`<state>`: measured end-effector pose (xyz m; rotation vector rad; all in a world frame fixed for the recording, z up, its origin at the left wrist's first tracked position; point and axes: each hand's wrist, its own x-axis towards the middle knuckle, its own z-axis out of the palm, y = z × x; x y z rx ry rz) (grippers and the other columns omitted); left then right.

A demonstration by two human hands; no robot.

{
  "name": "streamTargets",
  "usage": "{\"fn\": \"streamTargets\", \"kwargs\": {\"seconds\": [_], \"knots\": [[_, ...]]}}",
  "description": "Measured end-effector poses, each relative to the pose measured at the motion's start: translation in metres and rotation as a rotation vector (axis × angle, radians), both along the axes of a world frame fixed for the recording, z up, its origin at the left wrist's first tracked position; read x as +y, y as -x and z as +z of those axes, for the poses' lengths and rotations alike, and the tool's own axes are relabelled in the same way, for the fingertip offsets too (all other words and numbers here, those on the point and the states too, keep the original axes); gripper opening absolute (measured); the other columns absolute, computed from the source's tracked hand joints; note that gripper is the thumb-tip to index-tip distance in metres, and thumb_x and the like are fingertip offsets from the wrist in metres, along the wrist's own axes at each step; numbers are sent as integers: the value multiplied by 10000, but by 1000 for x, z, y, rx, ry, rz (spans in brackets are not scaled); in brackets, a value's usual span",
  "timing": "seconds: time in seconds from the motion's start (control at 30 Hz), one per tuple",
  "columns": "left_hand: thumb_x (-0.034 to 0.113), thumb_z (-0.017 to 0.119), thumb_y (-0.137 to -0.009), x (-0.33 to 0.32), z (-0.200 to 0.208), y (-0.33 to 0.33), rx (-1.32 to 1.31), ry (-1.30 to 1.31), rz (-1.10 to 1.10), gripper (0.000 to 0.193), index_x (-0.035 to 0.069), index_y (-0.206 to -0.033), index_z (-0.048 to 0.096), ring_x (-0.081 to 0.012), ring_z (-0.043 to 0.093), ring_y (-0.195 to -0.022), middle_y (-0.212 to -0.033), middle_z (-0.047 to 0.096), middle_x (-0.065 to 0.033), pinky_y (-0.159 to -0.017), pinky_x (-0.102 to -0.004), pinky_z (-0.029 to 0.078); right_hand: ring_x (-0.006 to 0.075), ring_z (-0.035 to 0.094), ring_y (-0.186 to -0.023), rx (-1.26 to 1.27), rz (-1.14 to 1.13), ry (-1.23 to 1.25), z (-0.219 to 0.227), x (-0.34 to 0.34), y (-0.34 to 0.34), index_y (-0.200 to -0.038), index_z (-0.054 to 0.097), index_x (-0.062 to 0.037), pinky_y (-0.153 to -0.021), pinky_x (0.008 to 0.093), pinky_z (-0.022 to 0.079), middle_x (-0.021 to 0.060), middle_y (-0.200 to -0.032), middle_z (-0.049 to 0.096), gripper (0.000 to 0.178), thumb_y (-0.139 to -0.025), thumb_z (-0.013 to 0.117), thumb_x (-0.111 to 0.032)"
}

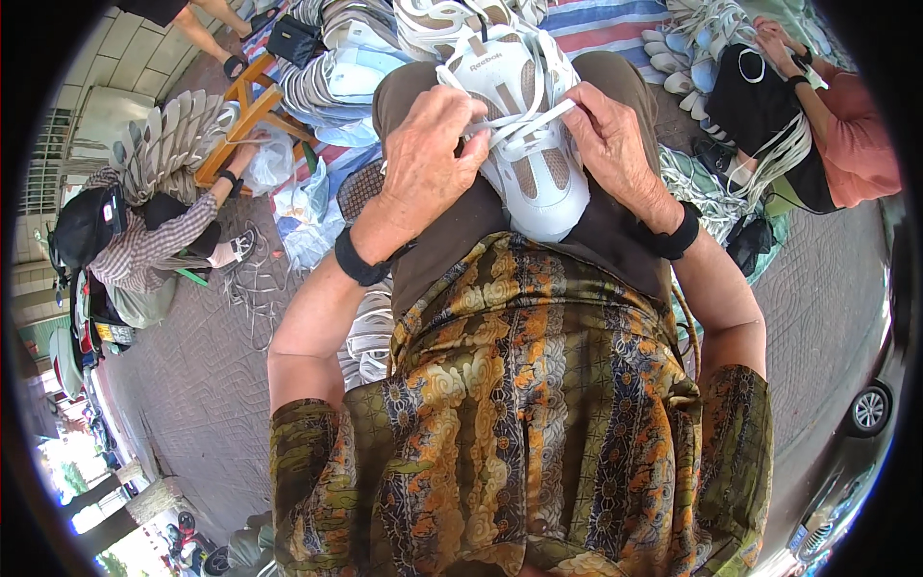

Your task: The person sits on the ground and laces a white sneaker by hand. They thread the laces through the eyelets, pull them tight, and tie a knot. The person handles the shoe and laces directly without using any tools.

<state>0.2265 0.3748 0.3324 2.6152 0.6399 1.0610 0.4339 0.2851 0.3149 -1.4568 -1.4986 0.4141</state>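
A white sports shoe (538, 183) with beige mesh panels lies on my lap, toe pointing toward me. My left hand (428, 159) pinches a flat white lace (524, 123) over the shoe's eyelets on its left side. My right hand (611, 139) grips the same lace on the right side. Both wrists wear black bands. More white shoes (433, 24) lie just past my knees.
Piles of white shoes (332, 82) rest on a striped sheet ahead. A person in a checked sleeve (154, 240) sits at the left beside stacked soles (168, 139) and a wooden stool (250, 101). Another person in pink (856, 144) sits at the right. A car (856, 423) stands lower right.
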Motion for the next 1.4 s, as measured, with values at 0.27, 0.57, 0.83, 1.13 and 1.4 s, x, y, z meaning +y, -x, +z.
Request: {"fn": "streamTargets", "kwargs": {"seconds": [0.27,0.57,0.83,1.13,1.4], "knots": [[50,592,-769,8,-1,-7,149,225,-64,152,29,-919,579,-273,571,-805,-911,524,-105,-714,-374,471,324,611,-649,-41,-20,-30,-6,3,-1,-1004,621,-39,-612,363,481,198,-771,627,170,-869,557,-121],[83,564,-867,19,21,9,245,670,-126,67,31,-909,572,-123,555,-575,-637,582,-33,-562,-257,445,337,613,-670,-67,-42,35,-2,1,2,-962,606,-33,-617,388,483,188,-760,621,163,-828,595,-126],[63,550,-866,49,9,71,227,748,26,32,38,-847,555,-91,514,-546,-590,546,-18,-530,-256,412,171,477,-598,-142,61,50,-1,1,-1,-880,527,-39,-565,307,424,63,-689,496,142,-806,623,-114],[81,592,-851,50,1,59,90,291,120,110,44,-954,605,-144,601,-761,-839,646,-49,-687,-274,460,105,524,-672,-9,85,-28,0,3,-10,-926,550,-28,-600,229,441,42,-789,545,93,-847,594,-8],[78,663,-740,-15,8,1,72,-64,0,151,31,-871,605,-264,587,-798,-863,582,-92,-700,-356,481,281,615,-749,-638,171,-292,26,21,-2,-991,595,-38,-638,355,510,77,-1072,547,188,-807,623,-17]]}}
